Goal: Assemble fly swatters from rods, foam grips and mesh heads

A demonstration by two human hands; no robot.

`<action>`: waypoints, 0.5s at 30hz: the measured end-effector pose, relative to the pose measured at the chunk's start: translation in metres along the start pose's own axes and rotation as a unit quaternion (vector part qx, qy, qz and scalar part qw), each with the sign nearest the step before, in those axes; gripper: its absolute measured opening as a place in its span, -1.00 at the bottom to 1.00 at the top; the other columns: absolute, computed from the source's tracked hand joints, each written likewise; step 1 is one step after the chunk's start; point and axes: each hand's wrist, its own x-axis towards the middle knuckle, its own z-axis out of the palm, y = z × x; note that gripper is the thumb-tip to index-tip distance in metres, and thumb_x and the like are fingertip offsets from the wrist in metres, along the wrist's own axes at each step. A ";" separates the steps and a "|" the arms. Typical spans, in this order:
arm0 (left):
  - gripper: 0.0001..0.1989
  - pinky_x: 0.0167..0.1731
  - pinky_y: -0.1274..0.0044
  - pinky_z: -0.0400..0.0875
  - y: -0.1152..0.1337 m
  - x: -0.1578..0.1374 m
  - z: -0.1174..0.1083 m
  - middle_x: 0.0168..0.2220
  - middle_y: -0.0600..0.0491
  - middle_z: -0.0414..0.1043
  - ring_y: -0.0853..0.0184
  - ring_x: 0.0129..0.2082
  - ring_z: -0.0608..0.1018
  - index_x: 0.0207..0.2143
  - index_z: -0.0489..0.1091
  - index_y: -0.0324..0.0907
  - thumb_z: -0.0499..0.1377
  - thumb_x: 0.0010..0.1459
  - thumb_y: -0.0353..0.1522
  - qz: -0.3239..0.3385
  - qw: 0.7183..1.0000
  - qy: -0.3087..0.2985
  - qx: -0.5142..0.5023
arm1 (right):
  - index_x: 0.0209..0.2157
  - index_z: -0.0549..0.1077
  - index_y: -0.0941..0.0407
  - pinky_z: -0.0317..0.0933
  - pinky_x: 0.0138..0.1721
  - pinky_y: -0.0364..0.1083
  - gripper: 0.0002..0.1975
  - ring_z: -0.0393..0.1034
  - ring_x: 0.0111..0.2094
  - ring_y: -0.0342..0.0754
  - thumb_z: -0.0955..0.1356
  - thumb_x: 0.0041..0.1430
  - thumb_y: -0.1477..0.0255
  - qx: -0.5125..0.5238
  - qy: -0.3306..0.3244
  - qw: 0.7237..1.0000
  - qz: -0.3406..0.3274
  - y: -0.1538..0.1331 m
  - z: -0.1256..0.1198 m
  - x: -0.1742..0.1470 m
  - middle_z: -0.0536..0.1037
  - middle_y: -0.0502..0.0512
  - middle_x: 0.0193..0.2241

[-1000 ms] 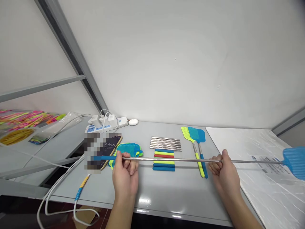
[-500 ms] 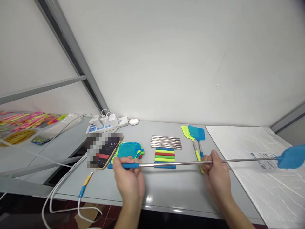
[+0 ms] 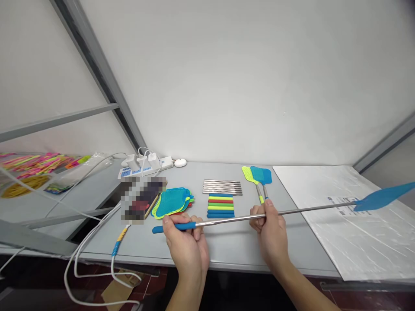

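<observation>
A blue fly swatter [image 3: 311,210] with a long metal rod stretches across the view, its blue head off to the right. My left hand [image 3: 187,244] is closed round its blue grip. Farther along, my right hand [image 3: 269,231] pinches the metal rod. Behind the rod lie a row of coloured handle grips [image 3: 221,206] and several metal rods [image 3: 222,187]. Left of these is a stack of swatter heads [image 3: 171,202], blue on top. Two swatters, a yellow-green one [image 3: 249,174] and a blue one [image 3: 262,174], lie beyond my right hand, which partly hides their handles.
A power strip [image 3: 145,168] with plugs and a partly blurred phone [image 3: 145,201] are at the left, with white cables [image 3: 76,263] hanging over the edge. A white wrapped sheet [image 3: 311,233] covers the right side. Metal frame posts [image 3: 106,86] rise at the left.
My right hand has moved left along the rod, closer to my left hand. The swatter is tilted more, and its head has turned to a narrower angle. The view has shifted slightly.
</observation>
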 end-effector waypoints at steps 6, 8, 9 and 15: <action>-0.67 -0.71 0.58 -0.02 0.019 0.013 -0.009 -0.65 0.26 0.09 0.56 -0.77 0.11 -0.52 0.15 -0.15 0.06 0.25 -0.19 0.009 1.000 0.016 0.010 | -0.15 0.51 0.05 0.27 -0.29 -0.05 -0.39 0.38 -0.27 0.00 0.15 0.18 -0.13 0.065 -0.057 0.996 -0.004 -0.039 -0.022 0.013 0.45 0.08 -0.37; -0.68 -0.71 0.58 -0.03 0.029 0.023 -0.015 -0.67 0.27 0.07 0.55 -0.77 0.10 -0.52 0.13 -0.15 0.06 0.23 -0.21 0.007 0.999 0.036 0.011 | -0.11 0.49 0.02 0.31 -0.25 -0.01 -0.34 0.40 -0.18 0.04 0.12 0.13 -0.18 0.121 -0.012 0.992 -0.020 -0.053 -0.033 0.023 0.48 0.09 -0.30; -0.69 -0.71 0.58 -0.02 0.033 0.028 -0.018 -0.68 0.27 0.06 0.55 -0.78 0.09 -0.52 0.12 -0.14 0.06 0.23 -0.21 0.008 0.999 0.045 0.010 | -0.09 0.48 0.00 0.32 -0.22 0.00 -0.32 0.40 -0.14 0.06 0.11 0.12 -0.20 0.137 0.001 0.990 -0.032 -0.059 -0.038 0.028 0.48 0.10 -0.27; -0.68 -0.70 0.59 -0.03 0.055 0.043 -0.034 -0.73 0.30 -0.02 0.55 -0.80 0.07 -0.54 0.05 -0.13 0.10 0.14 -0.22 0.020 0.999 0.047 0.018 | -0.07 0.47 -0.06 0.32 -0.12 0.01 -0.49 0.41 -0.05 0.02 0.17 0.18 -0.07 0.194 0.056 0.977 -0.073 -0.073 -0.046 0.045 0.51 0.06 -0.18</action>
